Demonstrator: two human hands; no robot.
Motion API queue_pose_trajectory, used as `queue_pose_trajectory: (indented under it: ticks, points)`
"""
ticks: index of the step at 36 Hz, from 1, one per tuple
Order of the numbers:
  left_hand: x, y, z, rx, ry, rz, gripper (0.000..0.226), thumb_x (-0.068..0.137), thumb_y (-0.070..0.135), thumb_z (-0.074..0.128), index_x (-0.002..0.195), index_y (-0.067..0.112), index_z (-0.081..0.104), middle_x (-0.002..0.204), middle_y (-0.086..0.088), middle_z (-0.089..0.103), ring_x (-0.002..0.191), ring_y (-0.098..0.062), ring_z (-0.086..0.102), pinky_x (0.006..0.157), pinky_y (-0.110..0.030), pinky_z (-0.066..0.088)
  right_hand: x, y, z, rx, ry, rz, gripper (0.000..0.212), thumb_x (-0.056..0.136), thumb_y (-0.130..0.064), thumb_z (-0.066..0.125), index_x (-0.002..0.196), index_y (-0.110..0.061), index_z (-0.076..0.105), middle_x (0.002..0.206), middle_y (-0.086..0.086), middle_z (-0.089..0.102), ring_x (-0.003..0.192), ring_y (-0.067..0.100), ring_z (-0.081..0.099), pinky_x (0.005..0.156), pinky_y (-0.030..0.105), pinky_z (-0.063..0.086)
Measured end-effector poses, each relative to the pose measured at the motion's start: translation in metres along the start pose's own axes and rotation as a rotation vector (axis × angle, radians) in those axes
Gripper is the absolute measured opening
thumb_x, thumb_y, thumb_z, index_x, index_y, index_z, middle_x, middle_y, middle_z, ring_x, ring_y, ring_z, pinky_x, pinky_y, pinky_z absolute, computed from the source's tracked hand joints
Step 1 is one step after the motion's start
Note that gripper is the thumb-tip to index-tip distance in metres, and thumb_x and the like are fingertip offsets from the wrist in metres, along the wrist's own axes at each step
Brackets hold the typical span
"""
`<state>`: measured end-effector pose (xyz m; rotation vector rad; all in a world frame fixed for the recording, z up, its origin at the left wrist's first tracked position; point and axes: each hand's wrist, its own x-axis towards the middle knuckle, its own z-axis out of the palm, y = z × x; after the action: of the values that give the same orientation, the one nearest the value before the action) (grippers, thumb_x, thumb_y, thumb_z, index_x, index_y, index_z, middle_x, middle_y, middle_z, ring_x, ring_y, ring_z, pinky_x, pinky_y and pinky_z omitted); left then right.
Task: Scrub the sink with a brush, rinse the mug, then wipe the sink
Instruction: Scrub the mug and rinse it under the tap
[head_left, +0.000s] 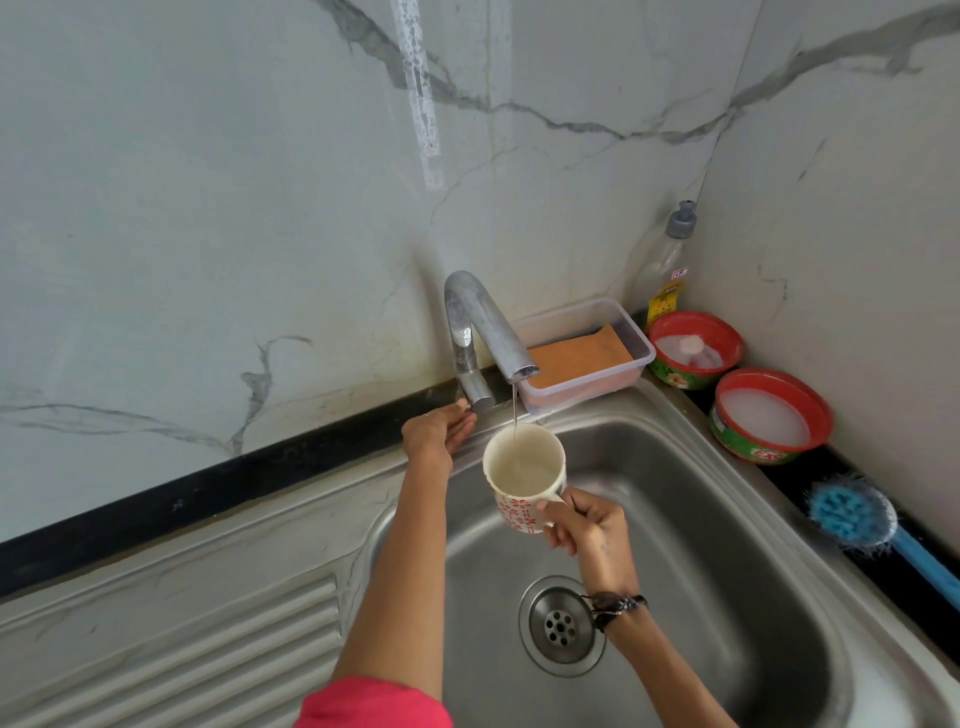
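Overhead, a marble-patterned wall (208, 208) fills the top half of the view, meeting a second wall in a corner at the right. Below it a steel sink (727, 519) sits in a black-edged tabletop (156, 509), with a ribbed drainboard (208, 649) to the left and a round drain (561, 626) in the basin floor. A curved metal tap (483, 327) rises at the back rim, and a thin stream of water falls from its spout into a mug (524, 475). The mug is white with a red pattern, held upright above the basin just under the spout, with some water inside.

The right hand (584, 519) grips the mug's handle, fingers curled round it; a dark bracelet (618, 605) circles that wrist. The left hand (439, 428) reaches to the tap's lever at the base, fingers straight and relaxed, touching it. A pink sleeve (374, 701) shows at the bottom edge.

Behind the sink at right, a clear plastic tray (634, 332) holds an orange cloth (576, 361). In the corner stands a clear bottle (670, 260) with a grey cap. Beside it two round red-rimmed tubs, the far tub (696, 348) and the near tub (769, 415), hold white paste. On the tabletop right of the sink lies a blue brush (852, 512), bristles up, well apart from both hands.
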<state>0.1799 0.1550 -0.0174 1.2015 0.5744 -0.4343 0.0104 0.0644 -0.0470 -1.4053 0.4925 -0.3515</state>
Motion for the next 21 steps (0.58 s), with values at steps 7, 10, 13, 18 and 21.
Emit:
queue_pose_trajectory:
  ticks: [7, 10, 13, 18, 21]
  points:
    - [-0.0027, 0.0, 0.0, 0.006, 0.001, 0.0, 0.017, 0.08, -0.005, 0.066, 0.095, -0.01, 0.062, 0.072, -0.015, 0.065, 0.067, -0.019, 0.064, 0.057, -0.022, 0.056, 0.0002, -0.0007, -0.0003, 0.006, -0.008, -0.008, 0.033, 0.056, -0.031, 0.066, 0.038, -0.019, 0.041, 0.04, 0.0, 0.039, 0.044, 0.014, 0.037, 0.05, 0.021, 0.031]
    - [-0.0036, -0.0006, -0.0001, 0.007, 0.007, 0.004, 0.02, 0.08, -0.004, 0.066, 0.099, -0.01, 0.062, 0.076, -0.015, 0.065, 0.068, -0.018, 0.065, 0.057, -0.022, 0.056, 0.0011, 0.0001, -0.0004, -0.001, -0.001, -0.014, 0.035, 0.062, -0.022, 0.064, 0.036, -0.019, 0.041, 0.039, -0.002, 0.039, 0.045, 0.016, 0.037, 0.051, 0.022, 0.032]
    - [-0.0042, -0.0004, 0.0001, 0.004, 0.008, 0.004, 0.022, 0.08, -0.004, 0.067, 0.101, -0.01, 0.062, 0.077, -0.016, 0.065, 0.069, -0.018, 0.065, 0.058, -0.022, 0.056, 0.0008, 0.0003, -0.0005, -0.004, -0.004, -0.017, 0.034, 0.059, -0.026, 0.066, 0.036, -0.019, 0.042, 0.038, -0.003, 0.039, 0.045, 0.016, 0.038, 0.05, 0.02, 0.032]
    - [-0.0046, -0.0007, 0.0003, -0.005, 0.005, 0.007, 0.025, 0.08, -0.004, 0.066, 0.104, -0.011, 0.062, 0.077, -0.015, 0.065, 0.069, -0.019, 0.065, 0.058, -0.022, 0.056, 0.0009, 0.0004, -0.0007, 0.0, -0.001, -0.013, 0.035, 0.063, -0.02, 0.064, 0.036, -0.019, 0.041, 0.038, -0.002, 0.039, 0.045, 0.016, 0.036, 0.05, 0.021, 0.03]
    - [-0.0049, -0.0004, 0.0002, -0.006, 0.005, 0.009, 0.025, 0.081, -0.004, 0.066, 0.105, -0.011, 0.062, 0.077, -0.015, 0.065, 0.069, -0.019, 0.065, 0.058, -0.023, 0.057, 0.0002, -0.0009, -0.0005, 0.006, -0.011, -0.01, 0.035, 0.058, -0.029, 0.067, 0.036, -0.018, 0.042, 0.039, -0.002, 0.039, 0.044, 0.015, 0.036, 0.049, 0.02, 0.031]
